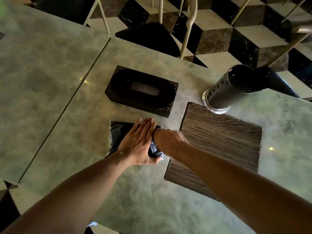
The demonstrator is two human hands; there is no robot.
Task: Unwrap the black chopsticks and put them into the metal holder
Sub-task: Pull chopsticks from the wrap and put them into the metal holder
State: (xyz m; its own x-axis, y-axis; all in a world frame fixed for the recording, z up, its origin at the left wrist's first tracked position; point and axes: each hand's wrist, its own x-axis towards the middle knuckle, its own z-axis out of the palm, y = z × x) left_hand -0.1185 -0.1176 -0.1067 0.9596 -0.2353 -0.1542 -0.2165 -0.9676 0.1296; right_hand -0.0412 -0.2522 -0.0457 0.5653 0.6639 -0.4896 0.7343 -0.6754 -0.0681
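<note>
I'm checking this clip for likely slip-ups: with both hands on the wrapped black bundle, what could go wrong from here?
The plastic-wrapped bundle is gripped by the right hand while the left hand lies flat on it; a sharp tug might scatter the chopsticks. The metal holder looks tall and narrow near the table's far edge, so a hasty insertion might tip it.

No readable text, label or number anywhere — not on the box, holder or table.
</note>
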